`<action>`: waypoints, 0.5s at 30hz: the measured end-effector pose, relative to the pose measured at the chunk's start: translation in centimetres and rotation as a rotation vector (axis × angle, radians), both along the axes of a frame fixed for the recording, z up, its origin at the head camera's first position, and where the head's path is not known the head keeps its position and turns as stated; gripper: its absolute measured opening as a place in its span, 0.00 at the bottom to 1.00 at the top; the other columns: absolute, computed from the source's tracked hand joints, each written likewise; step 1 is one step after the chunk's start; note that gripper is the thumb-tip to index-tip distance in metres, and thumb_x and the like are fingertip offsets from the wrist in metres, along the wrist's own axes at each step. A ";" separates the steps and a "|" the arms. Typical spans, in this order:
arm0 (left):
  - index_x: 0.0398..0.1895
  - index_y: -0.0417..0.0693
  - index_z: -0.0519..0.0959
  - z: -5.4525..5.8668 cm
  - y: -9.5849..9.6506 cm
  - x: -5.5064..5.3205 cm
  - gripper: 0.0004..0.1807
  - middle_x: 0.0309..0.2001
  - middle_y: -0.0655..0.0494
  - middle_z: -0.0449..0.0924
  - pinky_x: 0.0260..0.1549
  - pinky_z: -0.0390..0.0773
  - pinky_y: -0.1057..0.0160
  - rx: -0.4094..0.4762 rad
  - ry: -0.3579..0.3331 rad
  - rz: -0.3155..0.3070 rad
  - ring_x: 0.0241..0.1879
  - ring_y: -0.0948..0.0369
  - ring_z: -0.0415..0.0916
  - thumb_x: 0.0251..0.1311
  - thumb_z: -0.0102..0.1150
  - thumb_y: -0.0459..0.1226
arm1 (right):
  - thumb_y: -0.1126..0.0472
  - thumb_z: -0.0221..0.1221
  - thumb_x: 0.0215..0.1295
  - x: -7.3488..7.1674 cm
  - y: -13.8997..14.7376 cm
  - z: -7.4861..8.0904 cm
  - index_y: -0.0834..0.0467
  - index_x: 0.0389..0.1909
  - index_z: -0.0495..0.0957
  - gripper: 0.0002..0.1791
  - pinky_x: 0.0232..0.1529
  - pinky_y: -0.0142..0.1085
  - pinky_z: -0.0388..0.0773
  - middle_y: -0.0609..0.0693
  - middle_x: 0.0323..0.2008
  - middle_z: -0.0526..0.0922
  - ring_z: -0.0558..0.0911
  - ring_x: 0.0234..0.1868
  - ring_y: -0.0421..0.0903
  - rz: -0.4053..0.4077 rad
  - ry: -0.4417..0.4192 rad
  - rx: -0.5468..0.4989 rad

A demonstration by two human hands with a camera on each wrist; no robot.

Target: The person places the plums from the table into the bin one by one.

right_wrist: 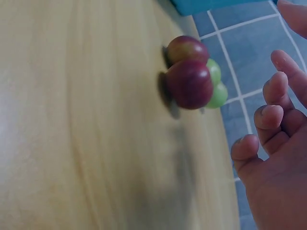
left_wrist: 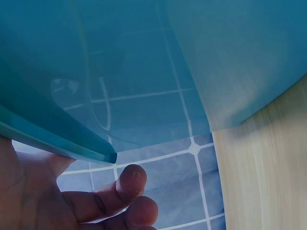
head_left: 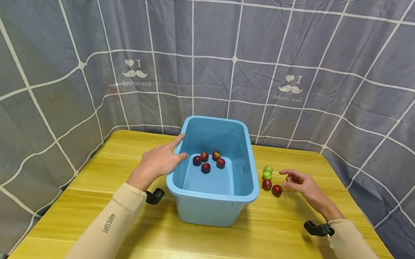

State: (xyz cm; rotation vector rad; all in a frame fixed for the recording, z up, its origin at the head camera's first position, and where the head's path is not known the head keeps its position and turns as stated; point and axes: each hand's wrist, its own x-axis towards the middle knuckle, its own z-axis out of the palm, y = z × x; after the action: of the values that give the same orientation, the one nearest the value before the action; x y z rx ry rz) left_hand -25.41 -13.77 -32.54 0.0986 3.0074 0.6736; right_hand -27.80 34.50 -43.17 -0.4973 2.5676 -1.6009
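A light blue plastic basin stands on the table with several dark red plums on its floor. My left hand rests at the basin's left rim, thumb and forefinger extended over it. In the left wrist view its other fingers stay outside, below the rim. To the right of the basin sit two red plums and two green fruits in a close row. My right hand hovers just right of them, fingers loosely bent and holding nothing. A gap shows between fingertips and fruit in the right wrist view.
The yellow wooden table narrows toward its far edge. A grey curtain with white grid lines hangs behind it and along both sides. Each wrist carries a black camera mount.
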 end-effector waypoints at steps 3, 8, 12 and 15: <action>0.81 0.76 0.44 0.0 -0.1 0.0 0.41 0.69 0.44 0.72 0.28 0.72 0.54 -0.004 0.003 0.001 0.47 0.46 0.78 0.68 0.45 0.62 | 0.61 0.63 0.69 -0.2 0.2 -0.7 0.63 0.61 0.74 0.22 0.35 0.40 0.70 0.49 0.34 0.71 0.71 0.33 0.42 0.000 0.000 0.001; 0.81 0.76 0.43 0.0 -0.1 -0.1 0.41 0.69 0.44 0.71 0.27 0.72 0.54 0.009 -0.002 0.006 0.49 0.45 0.78 0.68 0.45 0.62 | 0.60 0.63 0.68 -0.4 0.3 -1.8 0.69 0.62 0.71 0.26 0.31 0.42 0.70 0.49 0.32 0.71 0.71 0.30 0.50 0.006 0.000 -0.003; 0.81 0.77 0.43 0.0 0.0 0.0 0.41 0.71 0.44 0.70 0.28 0.73 0.54 0.011 -0.009 0.010 0.52 0.43 0.78 0.68 0.44 0.62 | 0.59 0.64 0.67 -0.5 0.3 -2.7 0.69 0.62 0.72 0.27 0.28 0.40 0.70 0.49 0.30 0.71 0.70 0.28 0.54 -0.022 -0.026 0.018; 0.81 0.77 0.44 0.0 0.1 0.0 0.40 0.72 0.44 0.68 0.29 0.73 0.54 0.009 -0.013 0.009 0.55 0.42 0.77 0.68 0.44 0.62 | 0.59 0.65 0.67 -0.5 0.3 -3.3 0.68 0.62 0.73 0.27 0.27 0.36 0.67 0.49 0.30 0.72 0.70 0.27 0.48 -0.040 -0.030 0.048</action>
State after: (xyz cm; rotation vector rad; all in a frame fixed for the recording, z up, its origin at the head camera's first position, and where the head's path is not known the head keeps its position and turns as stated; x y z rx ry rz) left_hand -25.43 -13.71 -32.51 0.0802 2.9947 0.6855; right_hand -28.30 34.84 -46.47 -0.4176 2.6026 -1.5427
